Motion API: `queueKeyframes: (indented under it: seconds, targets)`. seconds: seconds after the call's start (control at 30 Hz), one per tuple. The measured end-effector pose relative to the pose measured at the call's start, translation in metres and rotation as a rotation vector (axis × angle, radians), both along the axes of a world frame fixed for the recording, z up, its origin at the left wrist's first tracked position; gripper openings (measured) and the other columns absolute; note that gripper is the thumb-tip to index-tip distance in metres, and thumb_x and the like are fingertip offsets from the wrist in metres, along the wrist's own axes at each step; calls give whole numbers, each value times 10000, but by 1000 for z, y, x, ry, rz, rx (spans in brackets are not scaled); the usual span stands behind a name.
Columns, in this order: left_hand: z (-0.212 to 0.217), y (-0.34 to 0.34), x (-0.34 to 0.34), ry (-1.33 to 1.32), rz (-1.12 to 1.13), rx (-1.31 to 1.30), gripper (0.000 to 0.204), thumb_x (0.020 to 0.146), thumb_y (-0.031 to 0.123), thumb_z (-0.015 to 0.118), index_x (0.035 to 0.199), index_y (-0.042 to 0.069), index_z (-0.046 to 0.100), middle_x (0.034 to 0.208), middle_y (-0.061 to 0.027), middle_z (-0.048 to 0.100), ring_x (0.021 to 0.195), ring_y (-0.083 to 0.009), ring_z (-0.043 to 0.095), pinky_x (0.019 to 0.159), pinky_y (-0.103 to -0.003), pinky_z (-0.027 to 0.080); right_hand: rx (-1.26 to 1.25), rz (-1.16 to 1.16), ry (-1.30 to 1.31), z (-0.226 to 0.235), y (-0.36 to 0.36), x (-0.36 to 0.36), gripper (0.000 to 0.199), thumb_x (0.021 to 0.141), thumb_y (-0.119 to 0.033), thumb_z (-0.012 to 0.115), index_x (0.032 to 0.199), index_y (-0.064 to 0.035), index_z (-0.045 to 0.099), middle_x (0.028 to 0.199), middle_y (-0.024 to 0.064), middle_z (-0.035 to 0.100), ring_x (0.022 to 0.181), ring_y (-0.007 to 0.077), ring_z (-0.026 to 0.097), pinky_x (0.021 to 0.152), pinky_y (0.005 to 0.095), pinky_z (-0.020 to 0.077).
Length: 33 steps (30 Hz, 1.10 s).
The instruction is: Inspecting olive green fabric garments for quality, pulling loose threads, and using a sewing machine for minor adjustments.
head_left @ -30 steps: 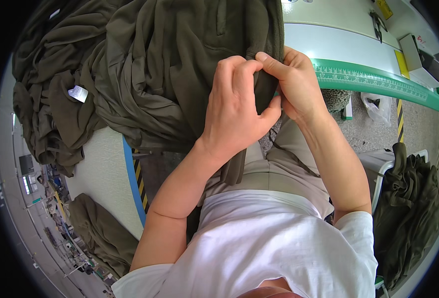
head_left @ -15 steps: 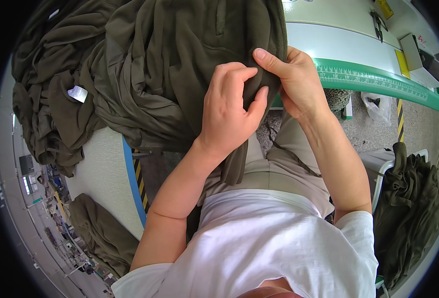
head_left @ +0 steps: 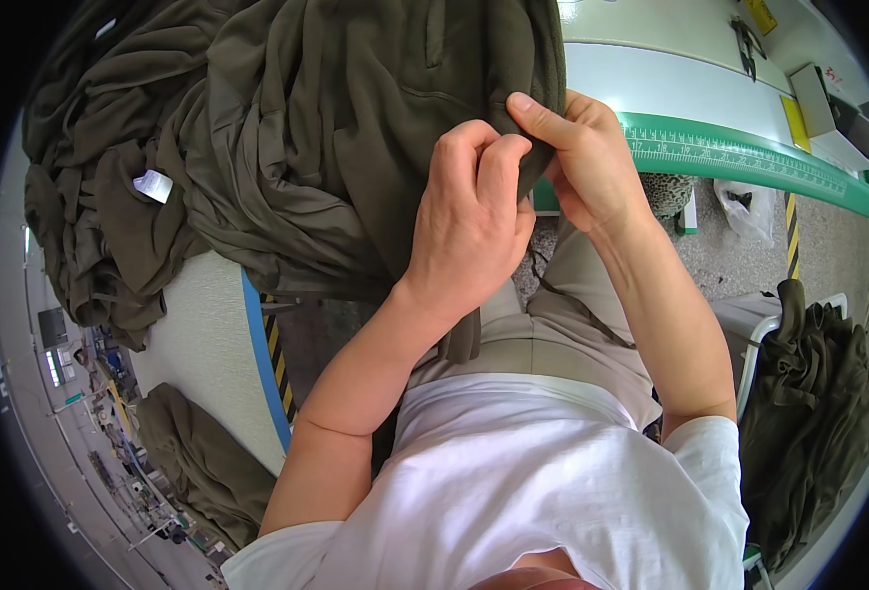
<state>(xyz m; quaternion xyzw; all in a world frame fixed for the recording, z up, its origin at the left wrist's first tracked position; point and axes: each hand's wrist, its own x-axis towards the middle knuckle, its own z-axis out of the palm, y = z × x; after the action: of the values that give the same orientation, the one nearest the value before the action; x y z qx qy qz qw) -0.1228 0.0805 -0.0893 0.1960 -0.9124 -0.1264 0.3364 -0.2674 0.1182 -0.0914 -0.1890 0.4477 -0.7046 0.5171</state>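
Observation:
A large dark olive fleece garment is spread over the table and hangs over its near edge. My left hand is closed on the garment's right edge, fingers curled into the cloth and knuckles up. Just right of it, my right hand pinches the same edge, thumb on top and the other fingers behind the fabric. The two hands almost touch. A slit with stitching shows in the cloth above them. To the left, a white label lies on a bunched part of the fleece.
A green table edge with ruler marks runs to the right. Black snips and an open box sit at the far right. More olive garments hang over a bin at right; another garment lies on the pale table at left.
My left hand has moved slightly right, and its spread thumb and fingers have closed on the garment's edge. The right hand keeps its pinch, nearly still.

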Motion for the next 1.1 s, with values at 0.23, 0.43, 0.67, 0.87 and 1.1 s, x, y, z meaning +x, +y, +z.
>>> queueKeyframes:
  seconds: [0.23, 0.43, 0.67, 0.87, 1.1]
  targets:
    - [12, -15, 5, 8, 55, 130, 517, 749, -66, 602, 1257, -15, 521, 1132, -182, 531, 965, -324, 591, 857, -386, 515, -5, 63, -120, 8, 4, -7, 221, 975, -172, 671, 1058, 33, 663, 860, 74, 708, 724, 142, 663, 686, 288, 549]
    - [23, -55, 8, 299, -40, 1185, 355, 838, -31, 517, 1185, -44, 587, 976, -74, 660, 834, -119, 597, 754, -270, 492, -162, -154, 1025, 27, -2, -23, 202, 959, -169, 637, 1079, -11, 671, 897, 51, 693, 806, 155, 651, 765, 284, 519]
    - [35, -63, 8, 238, -66, 1163, 204, 915, 74, 564, 1059, -36, 657, 867, 14, 659, 765, -37, 549, 701, -217, 451, -259, 464, 1510, 73, -51, -54, 247, 860, -142, 687, 1060, 4, 691, 925, 108, 721, 886, 262, 676, 805, 381, 515]
    - [36, -78, 13, 103, -206, 1233, 206, 952, 133, 579, 1024, -35, 673, 877, 22, 664, 765, -24, 555, 692, -216, 457, -33, 985, 1273, 89, -73, -70, 242, 834, -136, 715, 992, 46, 697, 811, 104, 695, 780, 219, 646, 721, 362, 501]
    - [36, -77, 7, 132, -185, 1277, 216, 931, 134, 646, 1065, -30, 686, 907, 10, 680, 794, -40, 600, 725, -216, 490, -464, 841, 1449, 68, -63, -77, 242, 840, -149, 720, 973, 52, 691, 773, 102, 672, 746, 177, 615, 695, 340, 496]
